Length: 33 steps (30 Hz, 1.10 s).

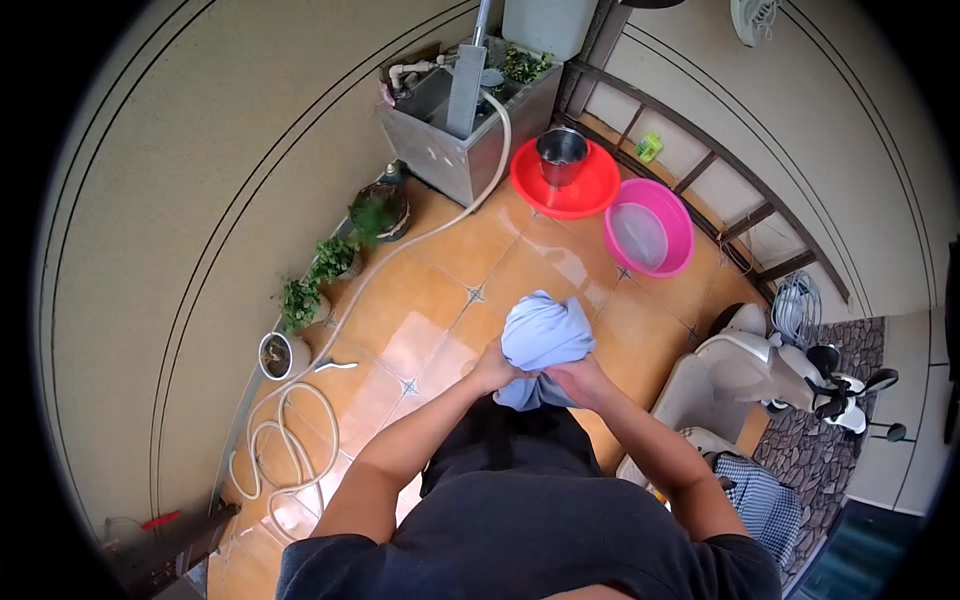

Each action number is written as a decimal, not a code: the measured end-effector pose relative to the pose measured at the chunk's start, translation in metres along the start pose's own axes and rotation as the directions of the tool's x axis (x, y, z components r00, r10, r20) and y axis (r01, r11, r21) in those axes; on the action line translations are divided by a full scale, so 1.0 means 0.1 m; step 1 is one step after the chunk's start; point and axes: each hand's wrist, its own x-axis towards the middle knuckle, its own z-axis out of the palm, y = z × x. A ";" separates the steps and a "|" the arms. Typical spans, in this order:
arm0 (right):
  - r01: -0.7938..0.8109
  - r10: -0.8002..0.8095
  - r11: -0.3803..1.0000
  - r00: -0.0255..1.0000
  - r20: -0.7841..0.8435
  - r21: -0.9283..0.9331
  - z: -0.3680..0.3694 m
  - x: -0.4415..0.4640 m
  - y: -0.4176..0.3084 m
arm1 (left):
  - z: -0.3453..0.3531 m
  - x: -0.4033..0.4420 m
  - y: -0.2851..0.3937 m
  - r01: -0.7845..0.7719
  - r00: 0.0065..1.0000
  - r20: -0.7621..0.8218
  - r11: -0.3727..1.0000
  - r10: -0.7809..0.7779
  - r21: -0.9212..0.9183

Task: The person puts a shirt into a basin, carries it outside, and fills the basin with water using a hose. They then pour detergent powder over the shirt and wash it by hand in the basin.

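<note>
A bunched light blue cloth [547,332] is held out in front of my body, above the tiled floor. My left hand [496,366] is closed on its left side, and my right hand [580,380] grips it from the right. The cloth bulges up above both hands, and a loose part hangs below them. Folds of the cloth hide most of my fingertips.
Ahead stand a red basin [568,200] with a metal bucket [562,155], a pink basin [650,228] and a concrete sink [450,150]. A hose [345,310] and potted plants [335,260] line the left; a scooter [740,370] is at right.
</note>
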 end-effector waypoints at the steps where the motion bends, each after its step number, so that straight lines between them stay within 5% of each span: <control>1: -0.080 0.089 0.994 0.988 0.128 -0.075 -0.07 0.07 0.08 | -0.13 -0.13 -0.08 0.053 0.995 -0.077 0.987 -0.065 -0.149; 2: -0.143 0.178 0.978 0.952 0.248 -0.153 -0.10 0.10 0.12 | -0.23 -0.30 -0.13 0.091 0.980 -0.143 0.951 -0.139 -0.296; 3: -0.228 0.279 0.909 0.954 0.105 -0.349 -0.75 0.60 -1.24 | 0.24 1.06 0.22 -0.043 0.977 -0.207 0.914 -0.046 -0.403; 5: -0.367 0.435 0.833 0.897 0.082 -0.414 -0.82 1.12 -1.46 | -0.22 1.13 0.14 0.017 0.954 -0.249 0.859 -0.167 -0.512; 7: -0.358 0.342 0.843 0.933 -0.113 -0.401 -1.22 2.02 -1.94 | -0.65 1.80 0.29 -0.148 0.915 -0.380 0.766 -0.134 -0.625; 8: -0.362 0.285 0.885 0.919 -0.272 -0.294 -1.64 2.18 -1.86 | -0.61 1.90 0.16 -0.102 0.917 -0.346 0.722 -0.198 -0.684; 12: -0.273 0.105 0.949 0.746 -0.658 -0.157 -2.99 3.22 -2.01 | -0.77 3.13 0.16 -0.098 0.903 -0.328 0.610 -0.277 -0.786; 15: -0.214 -0.002 0.956 0.677 -0.736 -0.200 -3.74 4.00 -2.22 | -0.84 4.25 -0.17 -0.026 0.908 -0.228 0.495 -0.352 -0.869; 23: -0.223 -0.148 0.923 0.549 -0.823 -0.314 -5.37 6.28 -2.50 | -0.34 6.32 -0.88 -0.100 0.925 -0.286 0.567 -0.251 -0.818; 26: -0.244 -0.149 0.915 0.536 -0.831 -0.321 -5.79 6.94 -2.50 | -0.19 6.73 -1.35 -0.088 0.935 -0.217 0.407 -0.281 -0.909; 30: -0.214 -0.101 0.944 0.542 -0.834 -0.253 -6.26 7.54 -2.33 | -0.31 7.05 -1.58 -0.072 0.948 -0.189 0.405 -0.257 -0.912; 33: -0.049 -0.257 0.944 0.516 -0.817 -0.328 -7.00 7.91 -1.99 | -0.32 7.36 -1.83 -0.072 0.960 -0.181 0.433 -0.216 -0.898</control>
